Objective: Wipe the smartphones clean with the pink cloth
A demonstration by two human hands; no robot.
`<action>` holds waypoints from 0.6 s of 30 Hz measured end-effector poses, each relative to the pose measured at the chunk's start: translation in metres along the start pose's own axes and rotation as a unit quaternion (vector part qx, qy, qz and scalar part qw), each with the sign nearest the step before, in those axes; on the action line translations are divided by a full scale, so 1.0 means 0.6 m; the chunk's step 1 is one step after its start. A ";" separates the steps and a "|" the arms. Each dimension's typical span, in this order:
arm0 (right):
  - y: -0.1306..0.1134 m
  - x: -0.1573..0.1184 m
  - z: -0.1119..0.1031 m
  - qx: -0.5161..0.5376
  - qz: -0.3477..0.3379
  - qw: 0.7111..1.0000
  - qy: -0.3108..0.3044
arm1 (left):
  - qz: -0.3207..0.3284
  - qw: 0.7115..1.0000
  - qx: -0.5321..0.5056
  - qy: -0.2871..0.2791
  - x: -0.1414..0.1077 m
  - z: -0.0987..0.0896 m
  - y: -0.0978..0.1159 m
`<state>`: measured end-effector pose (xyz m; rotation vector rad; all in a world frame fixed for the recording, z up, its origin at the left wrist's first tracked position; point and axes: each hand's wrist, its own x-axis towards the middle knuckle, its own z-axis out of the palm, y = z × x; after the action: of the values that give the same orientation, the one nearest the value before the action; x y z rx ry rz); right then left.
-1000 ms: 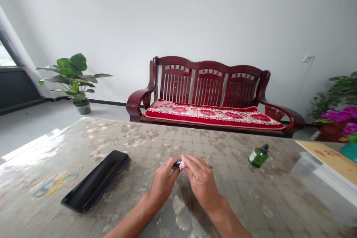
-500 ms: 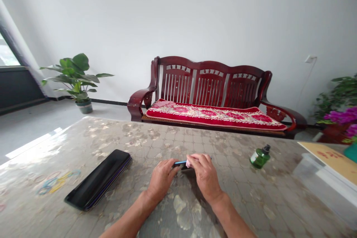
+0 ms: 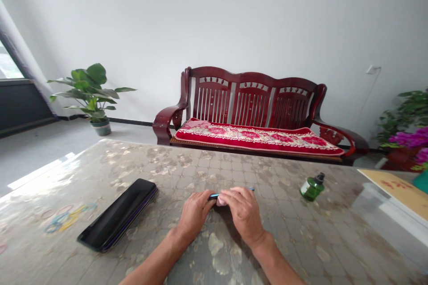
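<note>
A slim phone [image 3: 214, 196], seen almost edge-on with a blue edge, is held just above the table in front of me. My left hand [image 3: 195, 211] pinches its left end between thumb and fingers. Over its right part lies my right hand [image 3: 243, 213], closed on a small pink cloth [image 3: 221, 201] that is pressed against the phone. Most of the cloth and the phone's faces are hidden by the fingers. Left of my hands, a stack of black-screened phones [image 3: 120, 213] rests on the patterned tablecloth [image 3: 220, 249].
Coloured rubber bands [image 3: 68, 218] lie at the left. A green pump bottle [image 3: 311, 188] stands to the right, near a clear plastic box [image 3: 374, 213] and a tan printed sheet [image 3: 394, 187]. Beyond the table are a wooden bench [image 3: 250, 102] and a potted plant [image 3: 95, 93].
My right hand has slid left along the phone with the pink cloth, and more of the phone's right end shows. The left hand keeps its hold in the same place.
</note>
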<state>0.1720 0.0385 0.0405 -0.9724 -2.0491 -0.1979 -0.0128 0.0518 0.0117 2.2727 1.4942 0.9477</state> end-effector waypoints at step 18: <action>0.036 -0.003 -0.008 -0.020 0.093 0.995 0.017 | 0.022 0.999 0.034 0.011 -0.005 0.004 -0.003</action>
<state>0.1909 0.0503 0.0376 -1.1691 -1.9166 -0.1556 -0.0136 0.0504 0.0079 2.3600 1.5131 0.9516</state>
